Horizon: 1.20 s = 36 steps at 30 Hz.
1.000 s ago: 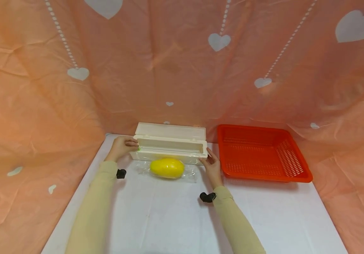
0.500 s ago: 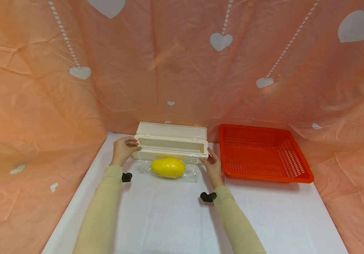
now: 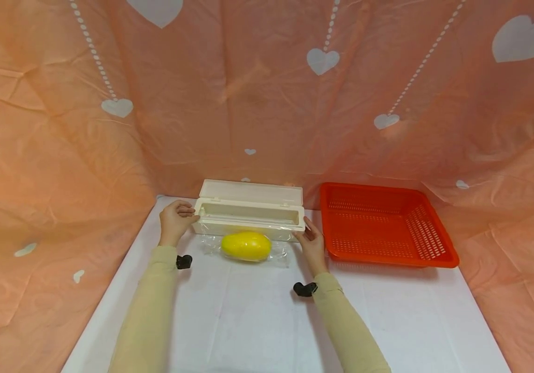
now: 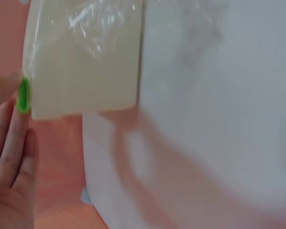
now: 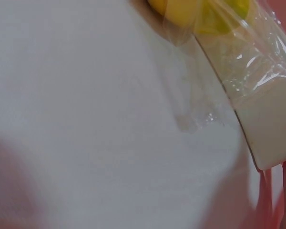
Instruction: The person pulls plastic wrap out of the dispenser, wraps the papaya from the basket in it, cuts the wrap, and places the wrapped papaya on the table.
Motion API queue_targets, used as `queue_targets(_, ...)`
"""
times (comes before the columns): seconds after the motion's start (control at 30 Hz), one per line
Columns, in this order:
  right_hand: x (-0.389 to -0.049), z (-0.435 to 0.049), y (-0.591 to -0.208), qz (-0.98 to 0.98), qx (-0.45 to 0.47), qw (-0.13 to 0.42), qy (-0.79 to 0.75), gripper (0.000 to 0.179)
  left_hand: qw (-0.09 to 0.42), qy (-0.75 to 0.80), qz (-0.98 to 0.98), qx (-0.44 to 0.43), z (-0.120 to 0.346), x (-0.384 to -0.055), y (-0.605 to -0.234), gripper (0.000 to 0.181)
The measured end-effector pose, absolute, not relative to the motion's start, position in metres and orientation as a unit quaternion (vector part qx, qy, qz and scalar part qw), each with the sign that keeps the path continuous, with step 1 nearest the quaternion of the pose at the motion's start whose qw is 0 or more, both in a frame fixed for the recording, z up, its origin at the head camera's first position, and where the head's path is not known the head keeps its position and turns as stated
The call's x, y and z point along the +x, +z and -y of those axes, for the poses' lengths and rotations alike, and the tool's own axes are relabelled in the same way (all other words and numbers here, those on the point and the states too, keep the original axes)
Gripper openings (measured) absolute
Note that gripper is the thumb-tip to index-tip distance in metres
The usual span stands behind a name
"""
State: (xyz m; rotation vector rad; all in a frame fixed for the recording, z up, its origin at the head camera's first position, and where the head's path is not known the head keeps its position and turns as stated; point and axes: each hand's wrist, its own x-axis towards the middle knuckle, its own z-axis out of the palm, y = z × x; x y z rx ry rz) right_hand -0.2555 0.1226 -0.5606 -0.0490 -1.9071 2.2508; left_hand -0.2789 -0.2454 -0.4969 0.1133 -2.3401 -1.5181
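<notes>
A white cling film dispenser (image 3: 243, 227) stands at the back of the table, its lid (image 3: 253, 192) raised behind it. Clear film hangs over its front. At the dispenser's left end, my left hand (image 3: 173, 221) pinches a small green slider (image 4: 23, 95) between thumb and finger. My right hand (image 3: 312, 246) holds the right end, thumb at the front and fingers at the side. Directly before the dispenser lies a smooth yellow oblong fruit (image 3: 246, 246) with clear film (image 3: 278, 254) around it. The film's loose ends spread to both sides on the table.
Close beside the right hand sits a red plastic basket (image 3: 374, 261) with slotted walls. A white cloth covers the table (image 3: 248, 321). Behind and at both sides hangs an orange curtain (image 3: 267, 114) with white hearts.
My left hand shifted slightly right along the dispenser's front edge, then back left to its left end. The right hand, the fruit and the basket have stayed in place.
</notes>
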Motion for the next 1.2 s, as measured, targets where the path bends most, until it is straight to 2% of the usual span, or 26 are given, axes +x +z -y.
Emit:
queue_targets(0.17,-0.254,-0.122,-0.558,0.639,-0.02,0.085,0.764,0.059,0.183,-0.559,0.807,0.061,0.249,-0.277,-0.501,0.037)
queue_targets(0.37,-0.255,-0.12,-0.56,0.632,-0.028,0.09,0.77,0.059,0.201,-0.588,0.763,0.175,0.25,-0.265,-0.508,0.027)
queue_targets(0.47,-0.253,-0.119,-0.558,0.645,-0.041,0.104,0.755,0.06,0.169,-0.613,0.743,0.209,0.248,-0.257,-0.511,0.035)
queue_targets(0.57,-0.252,-0.116,-0.556,0.668,-0.078,0.125,0.729,0.06,0.11,-0.631,0.739,0.21,0.245,-0.25,-0.511,0.043)
queue_targets(0.73,-0.25,-0.111,-0.554,0.695,-0.138,0.14,0.692,0.044,0.025,-0.621,0.762,0.182,0.238,-0.242,-0.509,0.048)
queue_targets(0.97,-0.245,-0.11,-0.547,0.709,-0.146,0.14,0.676,0.024,0.002,-0.624,0.768,0.148,0.232,-0.238,-0.505,0.04)
queue_targets(1.2,-0.242,-0.109,-0.541,0.686,-0.15,0.089,0.706,0.024,-0.006,-0.648,0.75,0.131,0.231,-0.237,-0.505,0.039)
